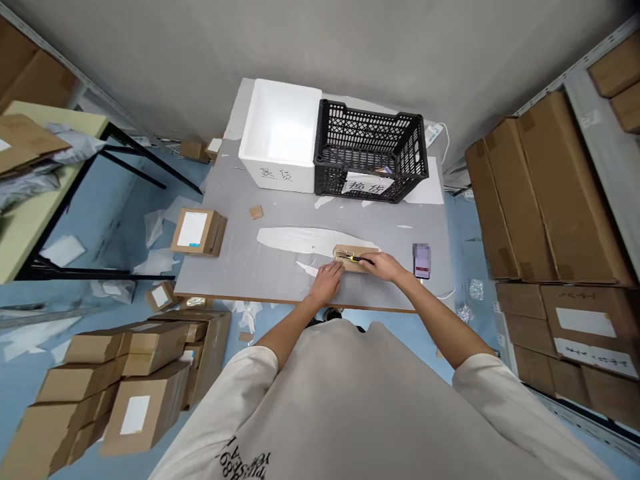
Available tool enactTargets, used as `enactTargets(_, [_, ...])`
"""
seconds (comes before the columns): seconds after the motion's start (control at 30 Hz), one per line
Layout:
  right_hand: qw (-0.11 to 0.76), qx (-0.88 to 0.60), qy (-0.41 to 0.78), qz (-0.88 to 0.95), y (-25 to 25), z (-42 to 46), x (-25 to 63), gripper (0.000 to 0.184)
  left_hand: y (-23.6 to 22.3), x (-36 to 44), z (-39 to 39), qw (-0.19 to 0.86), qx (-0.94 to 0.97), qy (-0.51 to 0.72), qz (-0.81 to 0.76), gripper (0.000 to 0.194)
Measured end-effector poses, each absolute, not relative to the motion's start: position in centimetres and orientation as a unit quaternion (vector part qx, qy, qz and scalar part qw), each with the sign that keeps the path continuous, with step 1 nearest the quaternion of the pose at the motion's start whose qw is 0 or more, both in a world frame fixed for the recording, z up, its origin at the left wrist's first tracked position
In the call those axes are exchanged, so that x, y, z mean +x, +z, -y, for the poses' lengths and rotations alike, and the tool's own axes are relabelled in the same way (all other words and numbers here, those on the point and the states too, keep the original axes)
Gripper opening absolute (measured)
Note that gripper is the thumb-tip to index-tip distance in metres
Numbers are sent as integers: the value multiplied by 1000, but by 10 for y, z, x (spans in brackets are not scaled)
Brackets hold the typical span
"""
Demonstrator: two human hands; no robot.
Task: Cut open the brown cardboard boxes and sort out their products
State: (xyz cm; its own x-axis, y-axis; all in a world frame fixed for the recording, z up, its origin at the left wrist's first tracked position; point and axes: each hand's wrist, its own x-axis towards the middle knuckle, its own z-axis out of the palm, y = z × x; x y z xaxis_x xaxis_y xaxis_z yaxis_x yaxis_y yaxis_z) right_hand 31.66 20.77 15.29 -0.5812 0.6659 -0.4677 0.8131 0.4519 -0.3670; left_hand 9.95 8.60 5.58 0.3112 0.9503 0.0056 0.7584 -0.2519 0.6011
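A small cardboard box [357, 268] with shiny clear tape lies near the table's front edge. My right hand [381, 265] is closed round the black handle of a utility knife [356, 259] with a yellow part, its tip lying over the taped left part of the box. My left hand [327, 281] grips the near left corner of the box, fingers bent against it. How far the blade is out is too small to tell. Behind the box, a long white patch [295, 238] shows on the grey tabletop [225, 260].
At the back stand a white foam box [281, 175] and a black plastic crate [370, 167]. A phone [421, 260] lies right, a labelled carton [200, 230] left, a cardboard scrap [256, 212] between. Stacked cartons [150, 360] fill the floor at left; shelved cartons [550, 193] line the right.
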Motion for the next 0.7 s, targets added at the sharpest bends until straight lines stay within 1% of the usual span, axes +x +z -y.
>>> enactTargets(0.17, [170, 437, -244, -849, 151, -212, 297, 43, 55, 94, -85, 263, 766, 185, -556, 62])
enactTargets(0.33, [192, 429, -207, -858, 154, -215, 288, 43, 56, 92, -84, 270, 764, 195, -553, 65])
enactTargets(0.53, [198, 438, -178, -858, 156, -213, 284, 43, 59, 93, -85, 265, 775, 164, -550, 69])
enactTargets(0.7, [203, 451, -180, -850, 157, -215, 284, 44, 59, 96, -85, 254, 778, 175, -548, 69])
